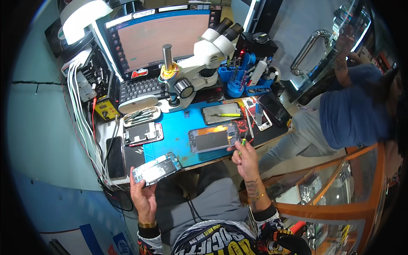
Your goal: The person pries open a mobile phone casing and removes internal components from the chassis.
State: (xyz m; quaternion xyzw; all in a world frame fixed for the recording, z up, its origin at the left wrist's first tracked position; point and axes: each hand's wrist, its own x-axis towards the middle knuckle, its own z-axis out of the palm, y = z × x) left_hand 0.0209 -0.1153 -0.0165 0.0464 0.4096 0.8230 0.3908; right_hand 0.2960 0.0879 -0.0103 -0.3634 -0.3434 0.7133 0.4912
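Opened smartphone (156, 170) at a crowded surface (269, 136)
Left hand (144, 197) grips it by the blue mat (172, 127); right hand (247, 161) pinches a green tool (243, 146) near a phone frame (210, 140) — from here, a stereo microscope (210, 51) hides part of the monitor (148, 38).

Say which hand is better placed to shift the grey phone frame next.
Right, probably: the right hand is at the near right corner of the grey phone frame, though it holds a green tool. The left hand is farther away, holding an opened phone.
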